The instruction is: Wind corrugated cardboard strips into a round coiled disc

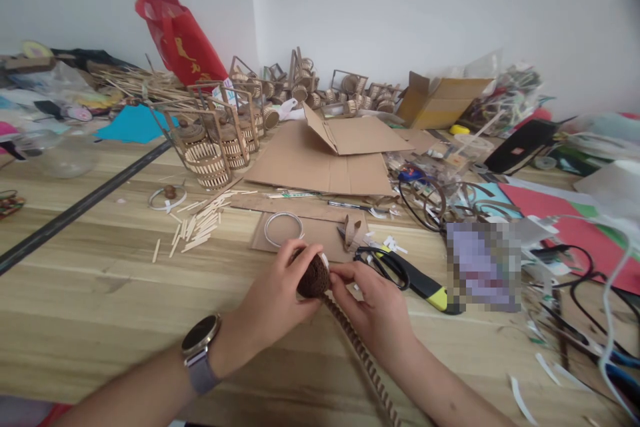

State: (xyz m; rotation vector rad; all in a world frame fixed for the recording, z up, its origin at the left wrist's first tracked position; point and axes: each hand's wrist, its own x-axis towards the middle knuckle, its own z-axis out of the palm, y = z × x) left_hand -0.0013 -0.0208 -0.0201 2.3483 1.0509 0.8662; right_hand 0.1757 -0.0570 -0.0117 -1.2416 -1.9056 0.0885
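Note:
My left hand, with a watch on its wrist, is wrapped round a small dark brown woven piece. My right hand is beside it on the right, thumb and forefinger pinched at the piece's edge near a bit of white. What lies between those fingertips is too small to make out. A braided brown strip runs from below the woven piece down to the bottom edge, passing under my right hand. Just beyond my hands a light-coloured ring lies on cardboard.
Scissors and a yellow-black cutter lie right of my hands. Thin sticks are scattered at the left, before small framed baskets. Flat cardboard lies behind. Cables and paper crowd the right.

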